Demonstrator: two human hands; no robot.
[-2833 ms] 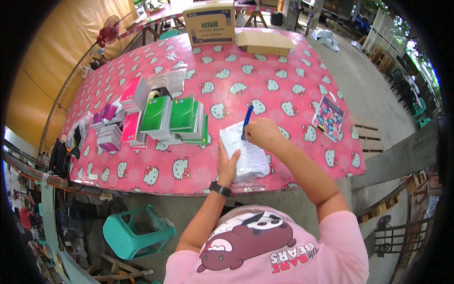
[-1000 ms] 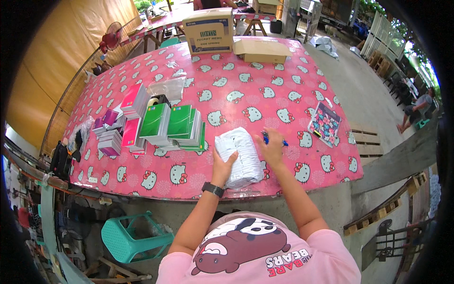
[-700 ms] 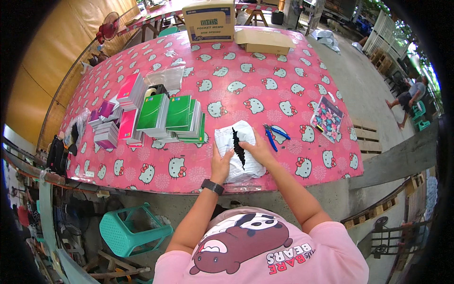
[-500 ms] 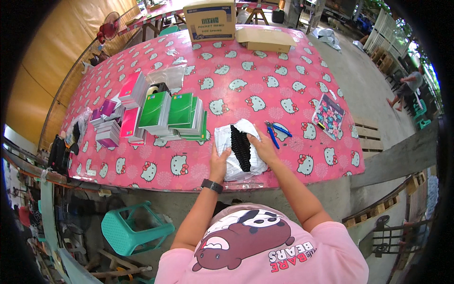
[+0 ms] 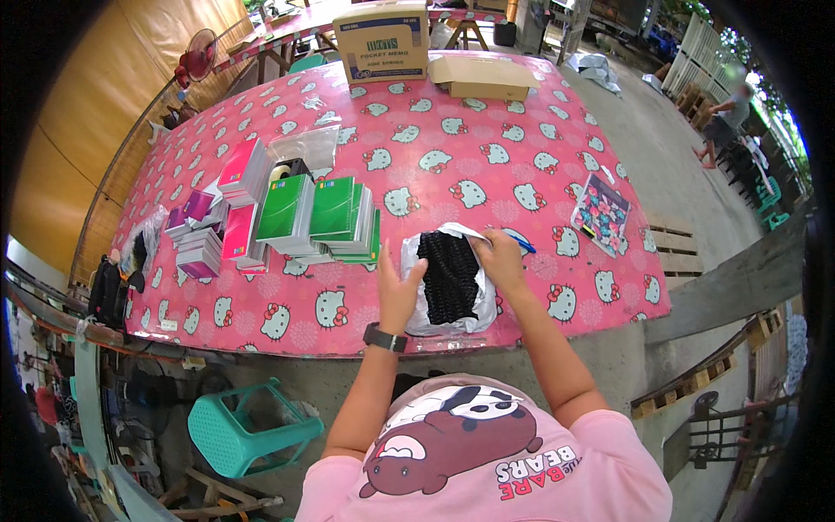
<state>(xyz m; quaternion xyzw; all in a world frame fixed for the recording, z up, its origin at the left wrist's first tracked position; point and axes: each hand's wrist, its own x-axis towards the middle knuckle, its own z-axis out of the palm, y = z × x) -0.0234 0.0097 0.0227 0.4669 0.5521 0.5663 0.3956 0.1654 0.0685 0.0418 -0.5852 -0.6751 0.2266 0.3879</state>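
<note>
One black bundle point(image 5: 450, 278), long axis forward, wrapper point(image 5: 488, 302) in right fingers point(image 5: 490, 246), left fingers point(image 5: 385, 260) spread

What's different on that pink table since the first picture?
The right hand let go of the blue-handled cutters, now lying partly hidden beyond it. The white package now gapes open, baring black textured contents; the right hand has taken its wrapping near the upper right edge. The left hand remains at the package's left side. The green notebooks and cardboard box stayed put.
</note>
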